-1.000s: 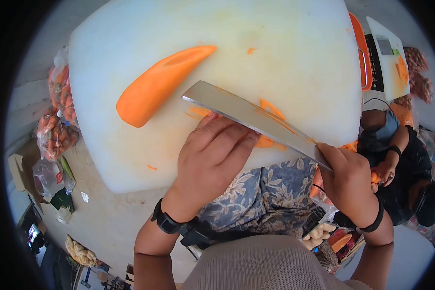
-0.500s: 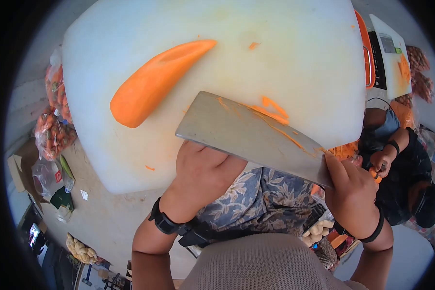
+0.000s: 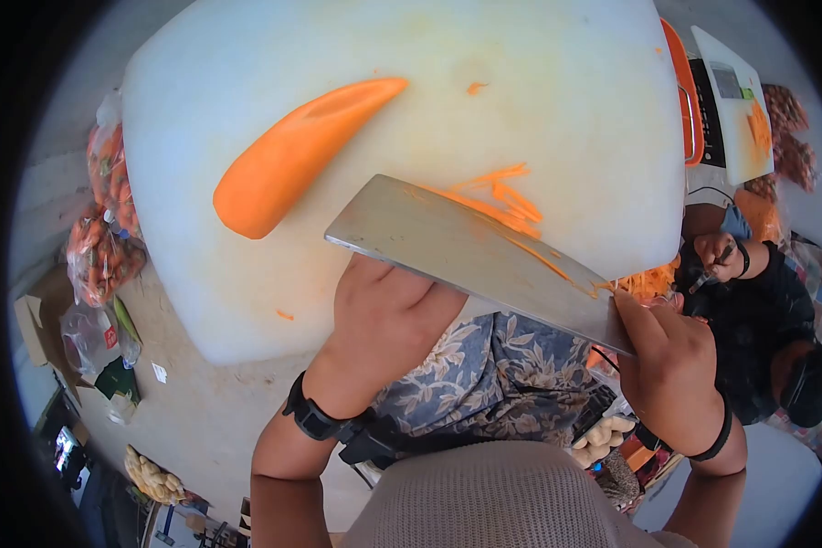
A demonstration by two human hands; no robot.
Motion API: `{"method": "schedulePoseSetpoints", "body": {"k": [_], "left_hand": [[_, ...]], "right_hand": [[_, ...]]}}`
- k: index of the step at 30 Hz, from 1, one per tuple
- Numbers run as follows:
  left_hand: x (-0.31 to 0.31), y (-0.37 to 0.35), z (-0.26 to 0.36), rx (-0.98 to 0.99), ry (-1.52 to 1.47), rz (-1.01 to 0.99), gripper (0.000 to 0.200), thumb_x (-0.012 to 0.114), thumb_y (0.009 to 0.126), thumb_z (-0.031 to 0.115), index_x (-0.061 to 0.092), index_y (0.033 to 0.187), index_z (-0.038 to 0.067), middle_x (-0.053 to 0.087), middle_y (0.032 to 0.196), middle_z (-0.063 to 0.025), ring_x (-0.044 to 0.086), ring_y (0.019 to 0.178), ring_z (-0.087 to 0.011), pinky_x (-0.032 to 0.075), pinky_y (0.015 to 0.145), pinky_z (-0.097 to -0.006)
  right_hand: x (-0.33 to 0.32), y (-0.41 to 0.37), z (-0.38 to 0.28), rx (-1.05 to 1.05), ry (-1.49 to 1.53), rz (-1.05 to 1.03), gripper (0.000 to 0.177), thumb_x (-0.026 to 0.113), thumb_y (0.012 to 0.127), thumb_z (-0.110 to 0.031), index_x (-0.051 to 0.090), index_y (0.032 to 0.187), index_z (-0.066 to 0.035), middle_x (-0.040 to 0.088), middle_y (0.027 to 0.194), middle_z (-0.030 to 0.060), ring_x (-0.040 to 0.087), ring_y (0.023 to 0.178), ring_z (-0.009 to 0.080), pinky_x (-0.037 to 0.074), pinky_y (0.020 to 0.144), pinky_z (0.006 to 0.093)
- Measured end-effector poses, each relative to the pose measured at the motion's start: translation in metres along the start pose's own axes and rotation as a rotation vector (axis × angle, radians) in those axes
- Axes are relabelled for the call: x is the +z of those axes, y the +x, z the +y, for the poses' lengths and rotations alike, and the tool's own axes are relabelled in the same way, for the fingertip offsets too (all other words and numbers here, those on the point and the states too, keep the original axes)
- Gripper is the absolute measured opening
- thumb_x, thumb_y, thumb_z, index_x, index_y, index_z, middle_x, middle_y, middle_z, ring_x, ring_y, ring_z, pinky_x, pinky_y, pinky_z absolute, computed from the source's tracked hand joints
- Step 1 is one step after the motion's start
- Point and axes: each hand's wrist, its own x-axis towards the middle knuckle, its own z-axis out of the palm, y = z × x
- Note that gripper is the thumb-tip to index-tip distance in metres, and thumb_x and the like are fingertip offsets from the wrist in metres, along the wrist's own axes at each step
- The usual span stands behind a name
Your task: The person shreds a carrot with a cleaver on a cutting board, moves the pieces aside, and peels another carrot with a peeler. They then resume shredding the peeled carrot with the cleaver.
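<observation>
My right hand (image 3: 669,370) is closed round the handle end of a broad-bladed cleaver (image 3: 466,251), its thumb and finger against the blade. Orange bits cling to the metal. My left hand (image 3: 388,324) is curled just under the blade, its fingertips hidden by it; what they press on does not show. Along the far edge of the blade lie thin carrot strips (image 3: 518,202). Beyond the cleaver, to the left, a large peeled carrot (image 3: 288,169) with a flat cut face rests on the white cutting board (image 3: 575,100).
A second person (image 3: 763,301) sits at the right, a knife in one hand. Near them are an orange tray (image 3: 694,100) and another cutting board (image 3: 742,110) with carrot shreds. Bagged carrots (image 3: 100,260) and a cardboard box (image 3: 38,320) stand on the floor at left.
More carrot strips lie beyond the blade, and the cleaver has shifted slightly to the left. The other person's hand has moved up, a knife now showing in it.
</observation>
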Motion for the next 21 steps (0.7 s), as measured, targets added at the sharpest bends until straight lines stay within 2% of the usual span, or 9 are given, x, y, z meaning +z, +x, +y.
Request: {"method": "schedulePoseSetpoints", "body": {"k": [4,7,10,14,21], "left_hand": [[0.003,0.0,-0.001,0.021,0.015,0.024,0.026,0.065,0.057,0.007,0.071,0.082,0.008,0.066,0.095,-0.0029,0.059,0.089,-0.0229,0.051,0.077,-0.0326],[0.002,0.001,-0.001,0.023,0.004,0.038,0.028,0.065,0.058,0.007,0.071,0.085,0.008,0.066,0.095,-0.0032,0.059,0.09,-0.0231,0.051,0.077,-0.0327],[0.004,0.002,0.0,0.007,0.032,0.038,0.028,0.066,0.06,0.006,0.071,0.088,0.007,0.065,0.096,-0.0032,0.059,0.09,-0.0228,0.051,0.078,-0.0325],[0.008,0.007,-0.003,0.053,0.021,0.091,0.027,0.067,0.063,0.006,0.071,0.09,0.007,0.065,0.097,-0.0031,0.059,0.091,-0.0221,0.05,0.078,-0.0322],[0.005,0.004,-0.001,0.042,0.042,0.051,0.027,0.066,0.062,0.005,0.071,0.089,0.007,0.063,0.094,-0.0038,0.058,0.092,-0.0224,0.05,0.076,-0.0314]], "right_hand": [[0.007,-0.001,0.004,-0.01,0.041,-0.004,0.039,0.062,0.064,-0.002,0.061,0.103,0.0,0.049,0.064,0.0043,0.054,0.053,0.0195,0.043,0.046,0.0334],[0.018,0.013,-0.001,0.019,0.009,0.025,0.029,0.062,0.065,-0.002,0.059,0.094,-0.002,0.049,0.063,0.0055,0.055,0.052,0.0208,0.044,0.046,0.0339],[0.028,0.031,-0.003,-0.008,0.075,0.033,0.018,0.063,0.068,-0.004,0.051,0.08,-0.006,0.051,0.063,0.0087,0.058,0.054,0.025,0.046,0.048,0.036],[0.024,0.032,0.005,-0.047,0.166,0.089,0.021,0.064,0.066,-0.003,0.052,0.084,-0.005,0.052,0.064,0.0089,0.058,0.054,0.0267,0.046,0.05,0.0367],[-0.006,0.001,-0.002,0.051,0.108,-0.044,0.028,0.065,0.064,-0.002,0.056,0.091,-0.002,0.053,0.066,0.009,0.058,0.057,0.0279,0.046,0.052,0.0375]]}}
